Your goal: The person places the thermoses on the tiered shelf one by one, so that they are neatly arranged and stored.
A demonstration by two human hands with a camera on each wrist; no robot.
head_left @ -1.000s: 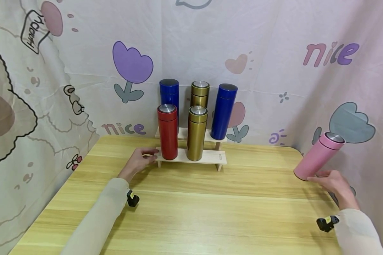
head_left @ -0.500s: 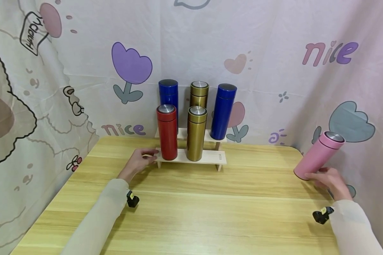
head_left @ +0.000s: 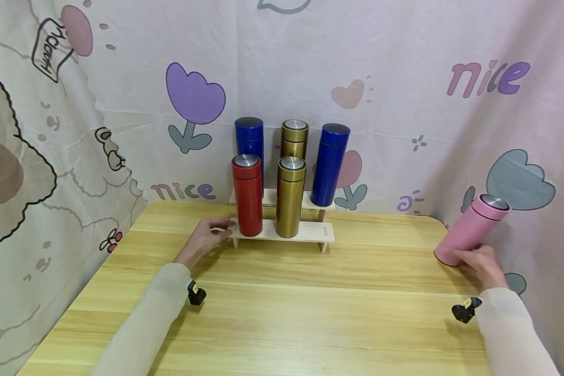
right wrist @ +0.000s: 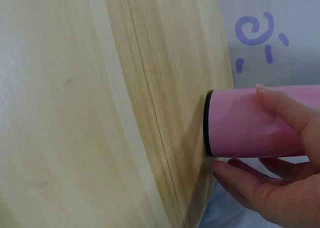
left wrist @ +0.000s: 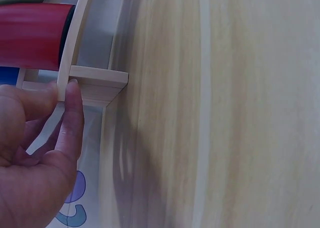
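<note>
At the left end of a two-tier wooden stand [head_left: 316, 231], my left hand [head_left: 204, 241] pinches the lower board between thumb and finger, as the left wrist view shows. On that board stand a red thermos flask [head_left: 248, 201] and a gold thermos flask [head_left: 289, 203]. The upper tier carries a blue flask [head_left: 249, 137], a second gold flask [head_left: 294, 137] and another blue flask [head_left: 329, 167]. Far to the right, my right hand [head_left: 483, 263] grips a pink thermos flask [right wrist: 250, 123] low down, thumb over its near side. Its base is by the table's right edge.
The light wooden table [head_left: 282, 324] extends in front of the stand towards me. Behind and beside it hangs a printed cloth [head_left: 385, 47] with flowers and lettering. A small black camera [head_left: 196, 294] is on the left wrist, another camera [head_left: 466, 310] on the right.
My right hand has moved left and slightly up, closing in around the lower part of the pink flask. My left hand and the flasks on the stand have kept their places.
</note>
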